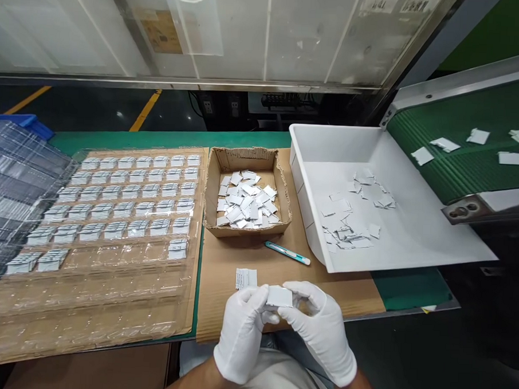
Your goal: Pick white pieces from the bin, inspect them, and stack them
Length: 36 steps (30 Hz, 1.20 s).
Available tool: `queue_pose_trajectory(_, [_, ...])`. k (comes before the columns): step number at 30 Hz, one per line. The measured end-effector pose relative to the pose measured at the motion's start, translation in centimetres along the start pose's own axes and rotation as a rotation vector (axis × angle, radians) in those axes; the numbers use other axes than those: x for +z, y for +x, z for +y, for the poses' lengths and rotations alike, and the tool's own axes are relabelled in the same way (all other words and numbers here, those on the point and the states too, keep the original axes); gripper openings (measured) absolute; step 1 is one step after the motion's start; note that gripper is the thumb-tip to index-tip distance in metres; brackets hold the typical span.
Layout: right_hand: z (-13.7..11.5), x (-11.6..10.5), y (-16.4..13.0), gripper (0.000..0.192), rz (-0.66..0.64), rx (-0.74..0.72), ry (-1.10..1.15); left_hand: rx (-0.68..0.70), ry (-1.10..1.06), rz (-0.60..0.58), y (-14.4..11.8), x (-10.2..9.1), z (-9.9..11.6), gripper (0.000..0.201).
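Note:
Both hands wear white gloves and meet over the near edge of the cardboard sheet. Between them is a flat white rectangular plastic piece. My left hand pinches its left side, thumb on top. My right hand has its fingertips closed at the right edge of the same piece. Just beyond my left hand lies a small row of similar white pieces, overlapping one another. A teal and white utility knife rests farther up the cardboard sheet.
A cardboard box holds many loose white pieces. Right of it, a large white bin has more, below a green conveyor carrying several. At left, a clear compartment tray holds rows of stacked pieces, beside piled trays.

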State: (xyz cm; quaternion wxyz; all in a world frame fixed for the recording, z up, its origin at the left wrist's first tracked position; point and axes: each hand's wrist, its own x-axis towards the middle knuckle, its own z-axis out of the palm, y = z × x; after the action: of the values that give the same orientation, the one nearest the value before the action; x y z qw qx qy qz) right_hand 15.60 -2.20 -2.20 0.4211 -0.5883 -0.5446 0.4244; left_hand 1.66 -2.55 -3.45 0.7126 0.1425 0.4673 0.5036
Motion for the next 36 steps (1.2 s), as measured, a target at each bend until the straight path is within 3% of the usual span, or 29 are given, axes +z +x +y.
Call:
queue_pose_trajectory(19, [0.1,0.0,0.2,0.022,-0.014,0.016,0.0,-0.002,0.036,0.016,0.2,0.1,-0.1,0.031])
queue_pose_trajectory(24, [0.3,-0.1,0.3,0.02,-0.01,-0.064,-0.049,0.031,0.264,-0.002,0.0,0.1,0.8,0.035])
queue_pose_trajectory(26, [0.4,0.0,0.3,0.028,0.02,-0.108,-0.072,0.109,0.449,-0.014,0.5,0.5,2.5,0.03])
queue_pose_trajectory(29, [0.7,0.4,0.2,0.04,0.067,-0.133,-0.033,0.368,0.674,0.05,2.9,1.7,6.8,0.017])
queue_pose_trajectory(31, [0.6,0.2,0.0,0.031,0.07,-0.186,-0.029,0.565,0.829,0.073,5.2,2.8,10.1,0.017])
queue_pose_trajectory(33, [0.4,-0.7,-0.1,0.022,0.091,-0.282,-0.089,0.768,1.092,0.176,7.4,3.6,12.8,0.022])
queue_pose_trajectory(36, [-0.6,-3.8,1.4,0.013,0.294,-0.342,-0.285,0.903,1.571,0.223,8.7,3.8,13.9,0.026])
